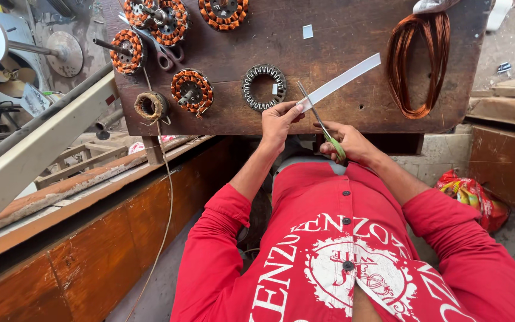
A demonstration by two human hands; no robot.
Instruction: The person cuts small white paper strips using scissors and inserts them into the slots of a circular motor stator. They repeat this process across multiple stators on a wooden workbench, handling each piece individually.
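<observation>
Left hand point(278, 122) pinching white paper strip point(342, 81), right hand point(348, 142) working green-handled scissors point(323, 128), blades seemingly at strip's edge

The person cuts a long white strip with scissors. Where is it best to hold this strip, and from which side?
Probably at its near end, from the left, as the left hand pinches it now. The white strip is thin and slants up to the right, and the scissors in the right hand meet that end from the right.

Long white paper strip point(344, 80) slanting over table, green-handled scissors point(323, 126) cutting its end
</observation>
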